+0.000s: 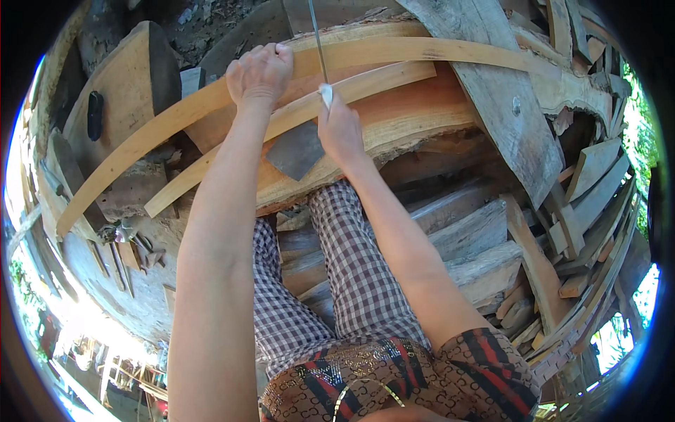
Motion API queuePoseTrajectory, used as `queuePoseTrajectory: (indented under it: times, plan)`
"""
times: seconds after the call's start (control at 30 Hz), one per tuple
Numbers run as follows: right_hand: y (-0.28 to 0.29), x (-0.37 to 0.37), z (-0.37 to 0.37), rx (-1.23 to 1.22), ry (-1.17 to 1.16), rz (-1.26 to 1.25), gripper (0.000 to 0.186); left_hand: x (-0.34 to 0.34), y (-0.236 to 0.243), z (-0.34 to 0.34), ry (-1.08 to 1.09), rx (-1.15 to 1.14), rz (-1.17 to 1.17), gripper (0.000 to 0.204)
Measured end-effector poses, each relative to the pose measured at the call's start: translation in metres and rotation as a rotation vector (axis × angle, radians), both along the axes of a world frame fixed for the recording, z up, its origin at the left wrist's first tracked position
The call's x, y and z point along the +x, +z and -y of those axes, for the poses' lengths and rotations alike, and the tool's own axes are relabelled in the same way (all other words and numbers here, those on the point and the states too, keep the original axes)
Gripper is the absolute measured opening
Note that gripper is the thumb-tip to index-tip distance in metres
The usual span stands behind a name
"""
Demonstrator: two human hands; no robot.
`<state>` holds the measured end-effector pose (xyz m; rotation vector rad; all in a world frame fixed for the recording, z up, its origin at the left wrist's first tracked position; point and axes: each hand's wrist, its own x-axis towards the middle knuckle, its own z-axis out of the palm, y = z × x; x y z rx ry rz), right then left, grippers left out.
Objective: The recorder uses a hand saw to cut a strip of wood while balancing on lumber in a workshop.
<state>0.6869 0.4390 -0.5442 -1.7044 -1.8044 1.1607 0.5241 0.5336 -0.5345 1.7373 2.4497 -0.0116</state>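
My left hand (260,74) is closed over a long, thin wooden strip (394,49) that crosses from the lower left to the upper right. In my right hand (340,132) is a thin, straight metal tool (318,39) with a white grip end. Its shaft crosses the strip just right of my left hand and runs out of the top of the picture; its exact kind cannot be made out. A second, shorter strip (380,81) lies just below, passing close to my right hand. Under both is a thick, rough-edged plank (415,112).
A wide grey board (492,84) slants across the plank's right part. A dark flat plate (295,151) lies near my right wrist. Stacked timber (485,271) fills the lower right, and a dark oval object (95,116) rests on wood at the left.
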Motion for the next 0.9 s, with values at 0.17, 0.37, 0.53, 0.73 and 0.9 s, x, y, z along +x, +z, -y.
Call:
queuePoseTrajectory:
  times: [0.17,0.37,0.53,0.73,0.9]
  plan:
    - [0.004,0.013,0.032,-0.238,0.014,0.099,0.036,-0.004,-0.002,-0.001,0.021,-0.019,0.002,0.042]
    - [0.003,0.015,0.015,-0.138,0.036,0.043,0.037,-0.001,-0.005,0.000,-0.040,0.057,-0.022,0.043]
    - [0.006,0.008,0.017,-0.207,0.010,0.040,0.038,-0.003,0.001,-0.002,0.017,-0.075,0.033,0.044]
    - [0.001,0.022,0.043,-0.287,0.040,0.136,0.033,-0.003,-0.005,0.001,-0.023,0.014,-0.035,0.043]
    - [-0.005,0.004,0.005,-0.016,0.004,-0.009,0.027,-0.002,-0.003,-0.001,-0.021,0.030,-0.003,0.044]
